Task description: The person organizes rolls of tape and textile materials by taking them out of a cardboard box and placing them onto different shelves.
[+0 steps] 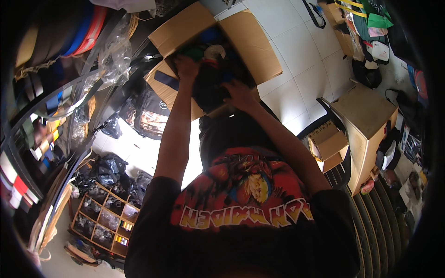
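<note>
An open cardboard box with its flaps folded out stands in front of me. Dark bundled items fill much of it, too shadowed to name. Among them lie a pale round roll, something green and something blue. My left hand reaches in over the box's left side, its fingertips lost in shadow near the green thing. At the right side, my right hand lies over the dark items, fingers apart, with nothing visibly held.
Shelves with rolls of coloured strap line the left. A wooden compartment rack with small bags stands lower left. At right are a chair bearing a small open carton and a wooden table. A black backpack sits left of the box.
</note>
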